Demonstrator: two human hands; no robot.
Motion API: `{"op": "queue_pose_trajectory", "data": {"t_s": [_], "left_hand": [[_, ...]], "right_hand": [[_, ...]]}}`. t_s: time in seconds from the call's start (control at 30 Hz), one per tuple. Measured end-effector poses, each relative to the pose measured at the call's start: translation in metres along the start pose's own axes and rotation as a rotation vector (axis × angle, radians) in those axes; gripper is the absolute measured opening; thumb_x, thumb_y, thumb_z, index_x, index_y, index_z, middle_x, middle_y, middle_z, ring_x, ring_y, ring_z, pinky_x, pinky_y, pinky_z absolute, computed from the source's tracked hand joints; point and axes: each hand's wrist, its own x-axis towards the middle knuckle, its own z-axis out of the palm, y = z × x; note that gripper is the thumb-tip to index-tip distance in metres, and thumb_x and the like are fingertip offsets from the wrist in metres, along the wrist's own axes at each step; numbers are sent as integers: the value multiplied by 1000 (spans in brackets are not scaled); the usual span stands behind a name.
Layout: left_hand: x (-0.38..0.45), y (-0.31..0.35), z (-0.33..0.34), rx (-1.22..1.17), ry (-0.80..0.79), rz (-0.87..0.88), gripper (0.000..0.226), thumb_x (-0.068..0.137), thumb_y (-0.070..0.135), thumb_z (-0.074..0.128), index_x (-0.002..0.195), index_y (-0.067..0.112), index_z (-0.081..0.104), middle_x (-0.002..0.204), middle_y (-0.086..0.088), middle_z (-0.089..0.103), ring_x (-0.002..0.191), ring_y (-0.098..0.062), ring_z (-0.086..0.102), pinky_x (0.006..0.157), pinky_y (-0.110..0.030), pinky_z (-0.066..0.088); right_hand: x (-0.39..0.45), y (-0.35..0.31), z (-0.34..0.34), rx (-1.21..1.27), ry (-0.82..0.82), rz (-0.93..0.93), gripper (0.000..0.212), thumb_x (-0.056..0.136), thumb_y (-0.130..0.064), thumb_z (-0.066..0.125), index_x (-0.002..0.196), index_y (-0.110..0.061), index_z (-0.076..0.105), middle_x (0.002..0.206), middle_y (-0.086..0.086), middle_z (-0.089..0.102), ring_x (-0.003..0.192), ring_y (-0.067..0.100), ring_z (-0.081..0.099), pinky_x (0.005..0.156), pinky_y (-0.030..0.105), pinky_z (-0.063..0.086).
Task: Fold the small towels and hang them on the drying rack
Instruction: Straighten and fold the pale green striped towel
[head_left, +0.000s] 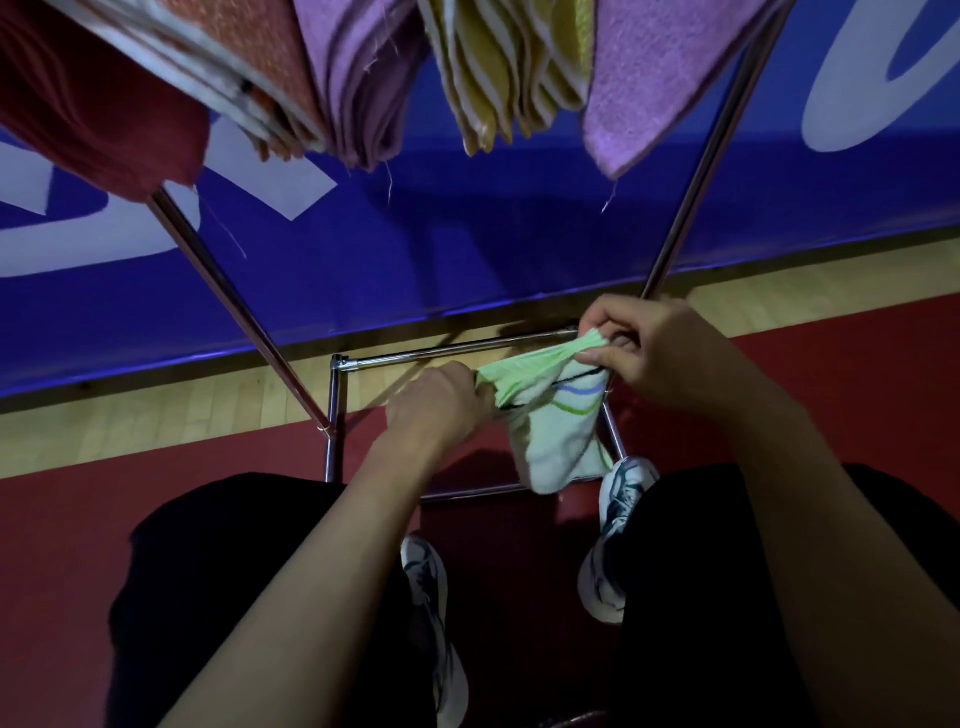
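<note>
Knees in black trousers (218, 597) are filling the near edge of the view from 5 to 8 o'clock, with two white-and-teal sneakers (621, 499) showing on the dark red floor (62, 545) between them. Both bare forearms are reaching up from there toward the centre. At about 1 o'clock from centre the left hand (441, 405) is curling its fingers tightly round one end of a pale green towel (550, 415), and just beside it, toward 2 o'clock, the right hand (660, 358) is pinching the other bunched end between thumb and fingertips. Between the hands the towel's upper edge is stretching as a gathered band, while the rest, marked with blue, green and black curved stripes, is hanging down in a loose fold. Behind the hands the chrome base frame of the drying rack (452, 351) is standing on the floor, its two slanted poles rising toward 11 and 1 o'clock. Beyond it a strip of pale wood flooring (156, 415) is meeting a blue banner (467, 234) with large white shapes. Along 12 o'clock, nearest the camera overhead, folded towels are hanging in a row: a dark red towel (93, 104), an orange towel (244, 57), a lilac towel (358, 83), a yellow striped towel (498, 67) and a second lilac towel (660, 83).
</note>
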Motion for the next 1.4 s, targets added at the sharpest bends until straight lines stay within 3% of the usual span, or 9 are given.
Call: {"op": "queue_pose_trajectory", "data": {"t_s": [0.17,0.33,0.47,0.6,0.8,1.03,1.17,1.3,1.4], "left_hand": [[0,-17,-25,-236,-14,5,46,91,53,60,80,10,73,65,-4,75,63,-24,75,74,-41,64],[-12,-16,-35,19,194,26,49,83,65,71,82,16,71,80,-5,67,88,-32,69,70,-37,51],[-21,-11,-43,4,268,31,64,76,73,74,59,16,51,63,-1,47,74,-32,57,62,-34,37],[-19,-10,-44,-39,349,19,65,80,77,63,59,16,54,59,-1,46,70,-29,51,60,-34,37],[-9,-34,-51,-25,-2,81,39,93,43,64,75,9,72,67,-11,69,74,-30,73,70,-40,61],[7,-22,-22,118,-60,-88,49,87,54,66,105,8,68,97,-13,73,92,-33,75,89,-44,61],[9,-24,-7,119,-136,-172,50,88,64,67,104,18,58,108,-4,72,102,-29,74,94,-42,58],[19,-35,-8,-26,41,-122,38,87,47,70,87,9,73,74,-6,74,82,-27,76,78,-39,63],[11,-30,-16,-88,211,-12,44,81,47,76,59,13,62,53,-5,54,63,-32,63,59,-33,48]], "right_hand": [[0,5,-3,-79,25,23,20,82,-23,84,91,-24,66,65,-13,57,63,3,54,62,8,38],[0,1,4,-53,-37,-23,24,80,-25,87,88,-20,65,73,-10,64,67,9,61,64,24,51],[0,0,2,-55,-43,-26,25,80,-29,87,86,-19,65,77,-8,66,74,8,61,63,16,46],[0,-1,4,-35,-51,-27,26,79,-32,87,84,-22,64,75,-10,64,69,7,60,63,15,46],[1,1,8,19,-85,-24,27,77,-23,90,82,-24,63,71,-10,61,62,5,55,62,22,48],[2,-11,28,-133,-178,-96,34,78,-27,86,82,-29,52,68,-13,57,67,1,59,58,11,37],[0,-20,31,-156,-215,-100,22,80,-25,80,87,-22,60,73,-9,64,73,5,62,61,18,41],[-4,-20,22,-94,-169,-91,30,80,-28,84,80,-26,55,70,-18,61,69,4,60,59,11,37],[-7,-13,15,-33,-103,-79,30,78,-24,87,79,-26,58,67,-15,59,65,8,57,60,13,39]]}}
